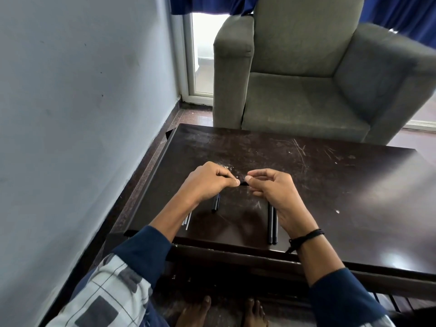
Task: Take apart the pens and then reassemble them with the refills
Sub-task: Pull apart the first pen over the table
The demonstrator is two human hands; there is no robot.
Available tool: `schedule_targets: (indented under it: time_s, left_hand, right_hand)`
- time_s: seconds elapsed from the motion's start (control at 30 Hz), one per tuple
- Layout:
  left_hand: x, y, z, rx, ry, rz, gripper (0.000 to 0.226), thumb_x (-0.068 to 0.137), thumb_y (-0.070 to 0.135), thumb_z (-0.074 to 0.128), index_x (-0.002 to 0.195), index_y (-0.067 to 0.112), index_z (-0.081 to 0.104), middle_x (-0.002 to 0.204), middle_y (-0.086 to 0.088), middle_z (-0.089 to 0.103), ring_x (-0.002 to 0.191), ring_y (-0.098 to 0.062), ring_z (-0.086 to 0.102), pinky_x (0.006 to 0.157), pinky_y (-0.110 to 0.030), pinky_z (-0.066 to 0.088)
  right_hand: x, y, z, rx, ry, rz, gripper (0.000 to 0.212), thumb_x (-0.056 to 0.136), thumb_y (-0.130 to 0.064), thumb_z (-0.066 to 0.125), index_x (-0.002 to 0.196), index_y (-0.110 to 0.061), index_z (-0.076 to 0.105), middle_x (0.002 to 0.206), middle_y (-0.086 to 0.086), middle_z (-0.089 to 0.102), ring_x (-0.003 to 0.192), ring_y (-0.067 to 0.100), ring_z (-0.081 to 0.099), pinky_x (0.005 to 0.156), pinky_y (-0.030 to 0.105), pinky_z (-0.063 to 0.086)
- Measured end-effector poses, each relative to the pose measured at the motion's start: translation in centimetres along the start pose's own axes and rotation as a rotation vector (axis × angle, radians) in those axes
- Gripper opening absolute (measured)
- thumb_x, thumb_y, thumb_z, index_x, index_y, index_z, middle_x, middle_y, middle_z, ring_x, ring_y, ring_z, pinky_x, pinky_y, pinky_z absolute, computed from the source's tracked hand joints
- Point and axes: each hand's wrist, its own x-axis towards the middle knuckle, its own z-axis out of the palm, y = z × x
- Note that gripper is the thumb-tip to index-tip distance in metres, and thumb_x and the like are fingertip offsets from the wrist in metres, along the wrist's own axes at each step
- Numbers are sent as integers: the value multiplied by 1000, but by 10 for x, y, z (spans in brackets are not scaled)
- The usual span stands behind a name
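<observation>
Both hands hover over the middle of the dark counter (330, 185), meeting tip to tip. The left hand (210, 182) has its fingers curled and pinches one end of a short black pen piece (243, 183) between thumb and forefinger. The right hand (276, 190) pinches the other end the same way, its other fingers loosely bent. Only a sliver of the piece shows between the fingertips, so I cannot tell which part of a pen it is.

Below the left hand a short black part (215, 204) lies on the counter. Thin pale refills (187, 220) lie beside the left forearm, close to the near left corner and partly hidden by the arm. Two black barrels (271, 223) lie side by side under the right wrist, their lower ends just short of the counter's near edge.

The counter's right half and far strip are bare, scratched wood. A wall (82, 114) runs close along the left edge, and a grey armchair (306, 90) stands against the far edge.
</observation>
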Motion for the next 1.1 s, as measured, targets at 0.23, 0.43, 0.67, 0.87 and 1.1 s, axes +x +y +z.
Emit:
schedule_targets:
  time_s: [0.23, 0.43, 0.67, 0.87, 1.1]
  left_hand:
    - [-2, 2, -1, -7, 2, -8, 3, 83, 40, 80, 83, 38, 82, 91, 18, 76, 99, -5, 68, 101, -41, 52]
    - [-2, 3, -1, -19, 11, -7, 2, 83, 41, 79, 82, 41, 82, 94, 18, 77, 102, -6, 67, 102, -41, 51]
    - [-2, 2, -1, -4, -5, -9, 2, 82, 41, 80, 83, 40, 81, 95, 17, 76, 102, -7, 67, 103, -44, 51]
    - [-2, 4, -2, -13, -2, -14, 3, 84, 40, 79, 83, 40, 82, 92, 18, 76, 99, -6, 68, 101, -42, 52]
    - [-4, 3, -4, -8, -3, -20, 3, 83, 40, 79, 84, 39, 82, 94, 18, 76, 101, -6, 67, 101, -41, 52]
  right_hand:
    - [-3, 1, 3, -29, -16, -3, 7, 91, -6, 73, 85, -2, 75, 71, 7, 70, 65, 12, 63, 61, 19, 53]
    - [-2, -2, 2, 35, 0, 3, 13, 87, -18, 79, 96, -10, 74, 78, -1, 72, 70, 9, 67, 67, 21, 56]
    - [-2, 1, 3, -15, -5, 5, 8, 89, -7, 74, 83, -3, 74, 70, 6, 70, 65, 12, 63, 62, 20, 53]
    - [-1, -1, 2, 28, 23, 19, 16, 88, -23, 78, 94, -9, 75, 80, 6, 73, 70, 12, 68, 71, 25, 58]
    - [-1, 1, 2, -26, -9, -2, 3, 88, -5, 75, 87, -2, 75, 74, 8, 71, 69, 15, 65, 66, 21, 55]
